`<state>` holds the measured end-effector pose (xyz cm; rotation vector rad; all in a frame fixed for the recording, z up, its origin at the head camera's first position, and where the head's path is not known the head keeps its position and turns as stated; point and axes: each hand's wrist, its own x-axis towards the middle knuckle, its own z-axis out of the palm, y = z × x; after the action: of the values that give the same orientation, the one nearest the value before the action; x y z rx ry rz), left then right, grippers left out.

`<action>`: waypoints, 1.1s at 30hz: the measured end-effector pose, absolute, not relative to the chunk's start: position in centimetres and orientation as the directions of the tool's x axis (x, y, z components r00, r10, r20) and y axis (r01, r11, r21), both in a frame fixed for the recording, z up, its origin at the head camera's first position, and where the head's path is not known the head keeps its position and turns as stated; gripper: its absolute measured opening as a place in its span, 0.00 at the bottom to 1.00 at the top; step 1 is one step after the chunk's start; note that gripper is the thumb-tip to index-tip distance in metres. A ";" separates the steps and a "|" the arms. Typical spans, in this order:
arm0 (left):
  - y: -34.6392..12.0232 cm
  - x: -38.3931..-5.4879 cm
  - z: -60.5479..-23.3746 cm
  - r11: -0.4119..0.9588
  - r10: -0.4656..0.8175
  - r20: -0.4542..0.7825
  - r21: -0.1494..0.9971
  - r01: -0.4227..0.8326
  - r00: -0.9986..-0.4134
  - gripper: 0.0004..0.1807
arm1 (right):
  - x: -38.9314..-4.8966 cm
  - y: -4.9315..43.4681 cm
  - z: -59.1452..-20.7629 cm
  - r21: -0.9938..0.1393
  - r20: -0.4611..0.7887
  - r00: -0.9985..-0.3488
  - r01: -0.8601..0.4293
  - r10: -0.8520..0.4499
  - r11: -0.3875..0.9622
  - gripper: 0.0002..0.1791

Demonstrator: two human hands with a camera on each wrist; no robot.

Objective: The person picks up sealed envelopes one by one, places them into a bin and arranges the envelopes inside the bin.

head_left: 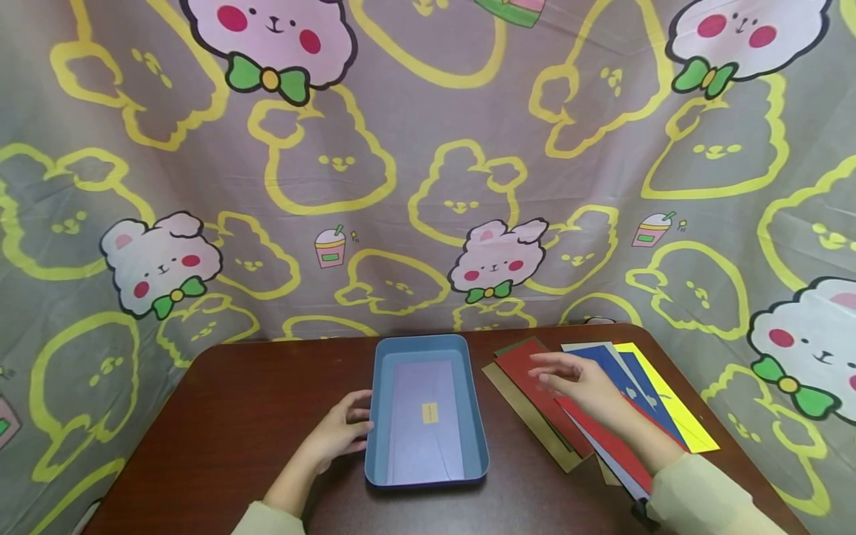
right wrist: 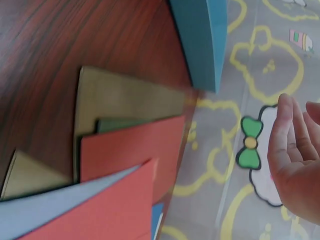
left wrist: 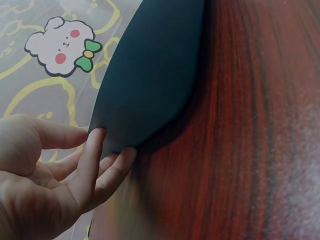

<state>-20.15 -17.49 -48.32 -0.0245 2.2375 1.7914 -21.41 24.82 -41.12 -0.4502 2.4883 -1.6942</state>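
Observation:
A blue rectangular tray [head_left: 479,446] rests on the table with a lavender envelope [head_left: 411,438] lying flat inside it. The envelope bears a small tan label. At the tray's left side, my left hand [head_left: 337,435] touches the outer wall with its fingertips; in the left wrist view those fingers [left wrist: 92,170] meet the dark wall near a corner. My right hand [head_left: 585,386] hovers with nothing in it over fanned envelopes, just above a red envelope [head_left: 521,364]. In the right wrist view its fingers are extended, apart from the paper.
Overlapping envelopes spread right of the tray: a brown one [head_left: 518,409], a blue one [head_left: 598,360], a yellow one [head_left: 698,438] and several others. The dark wooden table [head_left: 247,401] ends at a patterned curtain [head_left: 401,186] behind.

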 end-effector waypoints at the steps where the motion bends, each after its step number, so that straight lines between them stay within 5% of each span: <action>1: -17.5 -20.1 -48.3 0.233 0.156 -0.223 0.955 -0.184 -0.962 0.30 | -21.4 25.2 -41.2 -0.921 0.091 -0.953 -0.191 -0.288 0.339 0.23; 14: -17.3 -20.0 -48.3 0.225 0.167 -0.231 0.955 -0.191 -0.959 0.31 | -20.3 29.9 -42.8 -0.777 0.167 -0.967 -0.249 -0.191 0.578 0.22; 33: -17.2 -20.3 -48.0 0.226 0.157 -0.226 0.956 -0.188 -0.961 0.30 | -19.9 35.0 -44.1 -0.553 0.095 -0.994 -0.096 -0.051 0.828 0.25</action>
<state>-20.33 -17.21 -48.04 -0.0288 2.2273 1.7986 -19.88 35.00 -44.10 -0.1236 3.0761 -0.9368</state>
